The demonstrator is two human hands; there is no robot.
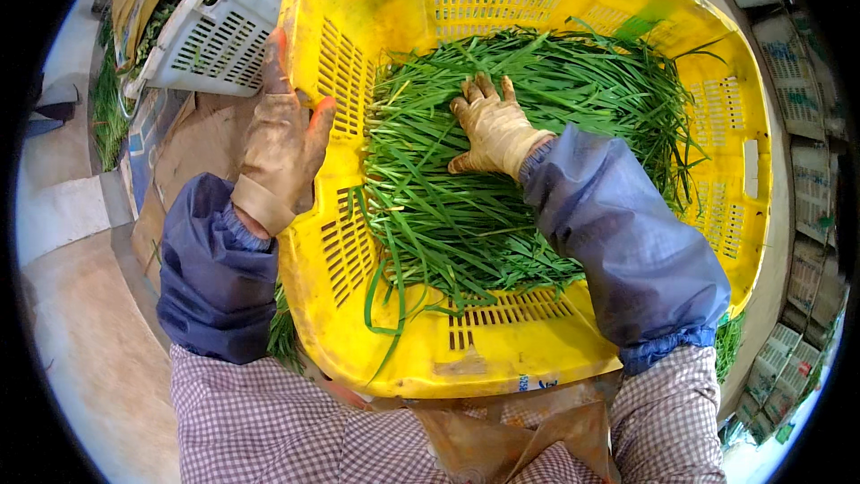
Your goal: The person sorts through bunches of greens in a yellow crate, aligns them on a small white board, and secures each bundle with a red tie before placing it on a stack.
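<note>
A big yellow plastic crate (313, 341) with slotted walls stands in front of me, holding a thick layer of long green chives (537, 72). Their pale cut ends mostly point left. My right hand (491, 125), in a soiled cream glove, lies flat on top of the chives with its fingers spread. At the crate's left rim is my left hand (285, 139), in a brownish glove with orange fingertips. Its fingers stretch forward along the outside of the wall, and its thumb stands apart against the rim. Nothing shows in its grasp.
A white slotted crate (210, 49) of greens stands at the far left, touching or very near the yellow one. Brown cardboard (210, 139) lies below it. More greens (107, 116) lie farther left. Several stacked crates (811, 188) line the right side.
</note>
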